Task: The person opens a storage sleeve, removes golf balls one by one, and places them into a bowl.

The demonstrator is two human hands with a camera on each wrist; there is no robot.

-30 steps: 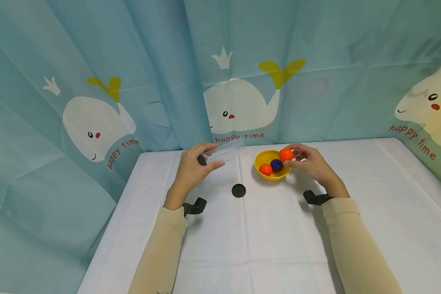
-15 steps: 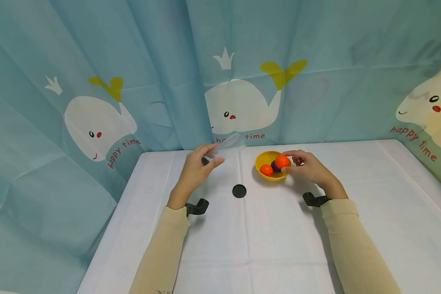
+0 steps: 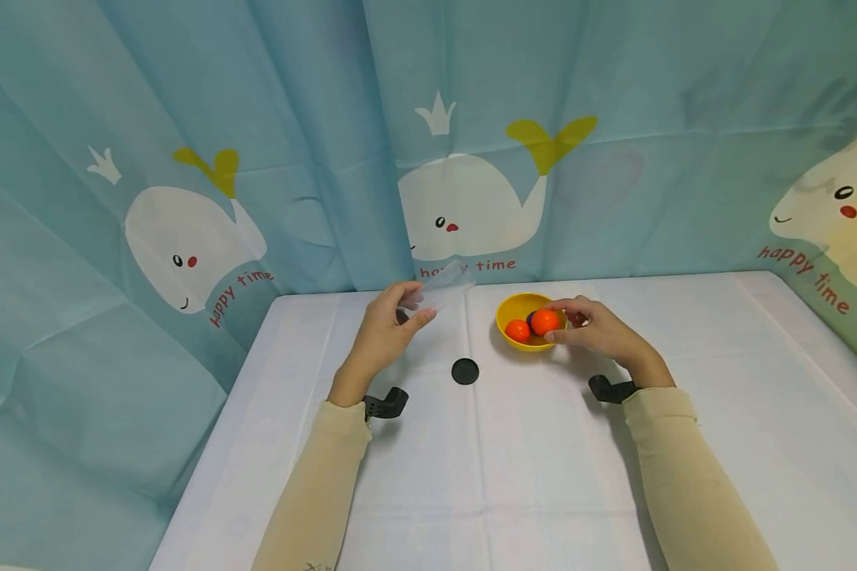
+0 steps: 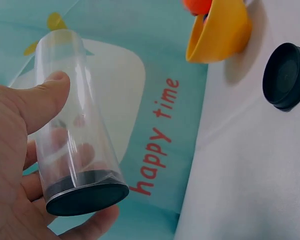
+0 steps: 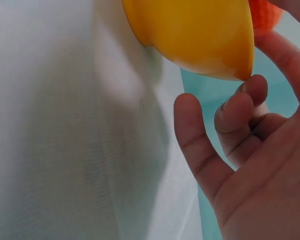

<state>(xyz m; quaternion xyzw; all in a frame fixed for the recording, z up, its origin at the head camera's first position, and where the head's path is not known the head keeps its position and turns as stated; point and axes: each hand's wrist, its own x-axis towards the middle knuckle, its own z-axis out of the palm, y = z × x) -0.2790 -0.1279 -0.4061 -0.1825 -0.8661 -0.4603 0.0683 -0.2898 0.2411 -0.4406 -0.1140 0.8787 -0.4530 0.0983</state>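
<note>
My left hand (image 3: pixel 386 329) grips a clear plastic tube (image 4: pixel 77 115) with a black cap (image 4: pixel 87 199) on its lower end; the tube tilts, its far end toward the curtain. In the head view my right hand (image 3: pixel 603 333) holds an orange ball (image 3: pixel 545 322) between thumb and fingers, at the right side of a yellow bowl (image 3: pixel 509 305). Another orange ball (image 3: pixel 517 330) lies in the bowl, and a dark blue ball (image 3: pixel 531 319) is mostly hidden behind the held one. The right wrist view shows the bowl's side (image 5: pixel 200 37) and part of the held orange ball (image 5: pixel 264 16).
A loose black lid (image 3: pixel 465 371) lies on the white tablecloth (image 3: pixel 543 476) in front of the bowl, between the two arms. Behind the table hangs a blue curtain (image 3: pixel 314 143) with whale prints. Each wrist wears a black camera mount (image 3: pixel 387 403).
My right hand has moved left and down, bringing the orange ball from the bowl's right rim into the bowl over the blue ball. The left hand and its tube have shifted only slightly.
</note>
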